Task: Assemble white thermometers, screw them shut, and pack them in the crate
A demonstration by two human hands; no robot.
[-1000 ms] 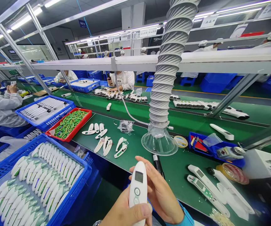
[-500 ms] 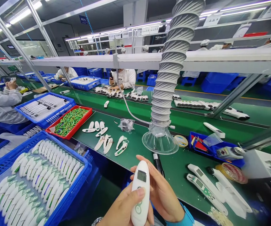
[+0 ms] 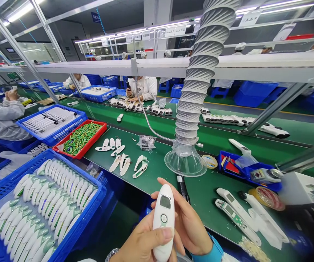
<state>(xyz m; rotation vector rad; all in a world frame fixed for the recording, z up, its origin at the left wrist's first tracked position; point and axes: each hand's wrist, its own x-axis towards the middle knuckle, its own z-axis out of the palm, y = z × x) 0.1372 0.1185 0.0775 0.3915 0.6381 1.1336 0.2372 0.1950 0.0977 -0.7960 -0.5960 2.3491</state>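
A white oval handheld thermometer (image 3: 162, 214) stands upright before me at the lower centre, its small grey screen and round power button facing me. My left hand (image 3: 143, 238) is closed around its lower part, with the thumb lying across the front below the button. Behind its right side is my right hand (image 3: 191, 229), with fingers curving behind the body and tips showing past its left edge. On the bench beyond lie several white casing halves (image 3: 124, 164). To the left, a blue crate (image 3: 98, 203) carries rows of similar white units with green parts.
A red tray (image 3: 102, 130) of green batteries sits behind the crate. A clear extraction hood (image 3: 185, 163) hangs low over the bench. Opened thermometers (image 3: 237, 222), a blue tool tray (image 3: 221, 165) and tape rolls lie right. A conveyor belt (image 3: 146, 122) runs behind; co-workers sit farther off.
My left thumb has slid down from the button area to the lower front, and the round button now shows. White pieces on the belt have shifted left.
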